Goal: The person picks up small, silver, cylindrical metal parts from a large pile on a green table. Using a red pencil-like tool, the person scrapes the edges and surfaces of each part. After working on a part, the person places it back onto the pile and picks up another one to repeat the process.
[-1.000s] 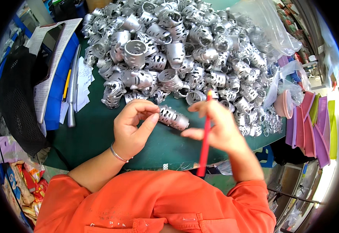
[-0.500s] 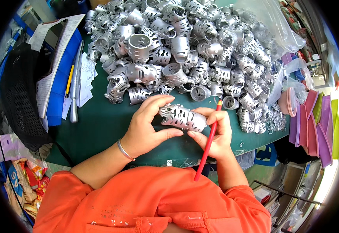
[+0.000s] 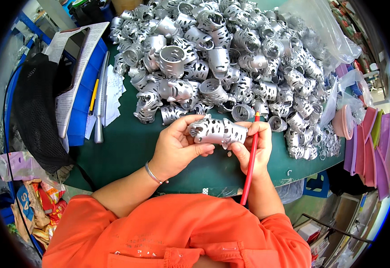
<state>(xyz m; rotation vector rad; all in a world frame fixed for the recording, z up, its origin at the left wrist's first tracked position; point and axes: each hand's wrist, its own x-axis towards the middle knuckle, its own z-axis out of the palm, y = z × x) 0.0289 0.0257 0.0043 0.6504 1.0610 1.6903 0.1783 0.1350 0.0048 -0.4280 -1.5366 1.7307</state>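
Note:
Between both hands lies a silver metal sleeve (image 3: pixel 216 134), tube-shaped, with wavy slots cut through its wall and small tabs on its edge. My left hand (image 3: pixel 176 144) grips its left end, thumb below and fingers behind. My right hand (image 3: pixel 258 154) pinches the right end, and a red pencil (image 3: pixel 250 172) is tucked between its fingers, tip pointing away from me. A small pale bit (image 3: pixel 229 154) shows just under the sleeve. Beyond my hands rises a large heap of similar silver sleeves (image 3: pixel 172 62).
On the left are a blue bin (image 3: pixel 84 105) with papers and a phone, a yellow pencil (image 3: pixel 94 96), a metal-handled tool (image 3: pixel 99 116) and a black mesh bag (image 3: pixel 34 116). Clear plastic bags (image 3: pixel 320 27) and purple and pink strips (image 3: pixel 360 147) flank the right side.
The sleeve has turned in my hands, showing a different side. The red pencil stands steeper. The whole view has shifted, so the surroundings appear further right.

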